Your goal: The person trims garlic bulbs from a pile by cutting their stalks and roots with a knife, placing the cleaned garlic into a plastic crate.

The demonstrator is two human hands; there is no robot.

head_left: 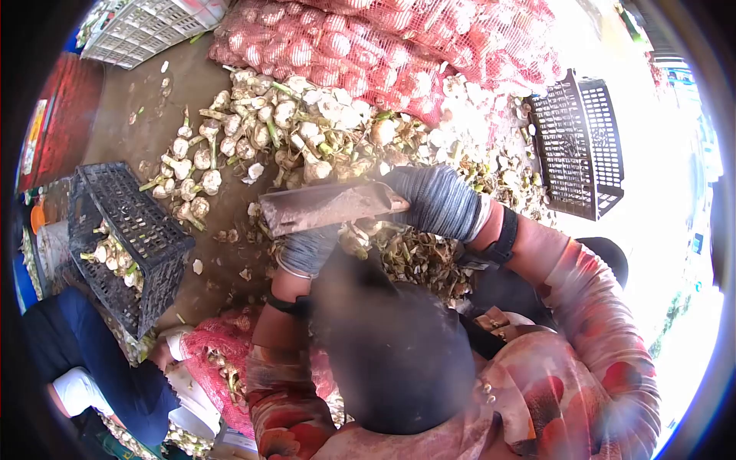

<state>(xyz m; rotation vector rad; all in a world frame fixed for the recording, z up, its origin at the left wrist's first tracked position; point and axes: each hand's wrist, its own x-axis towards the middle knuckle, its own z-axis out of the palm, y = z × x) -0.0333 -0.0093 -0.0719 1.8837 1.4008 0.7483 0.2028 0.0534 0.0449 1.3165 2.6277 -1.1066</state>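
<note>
My right hand (438,201), in a grey knit glove, is wrapped round the handle end of a broad, dirty blade (326,208). The blade points left and lies across the view above my left hand (308,249), also gloved. Blade and a dark blurred shape (391,345) in the foreground hide my left fingers. A garlic bulb (354,241) shows just right of that hand, below the blade; whether it is gripped is unclear. Beyond the blade spreads a heap of garlic bulbs with stems (284,115).
Red mesh sacks of garlic (330,46) lie at the back. A black crate (571,146) stands at right, another, tilted with garlic inside, (134,238) at left. A white crate (153,31) is at top left. Another person's dark-clothed leg (115,360) shows lower left.
</note>
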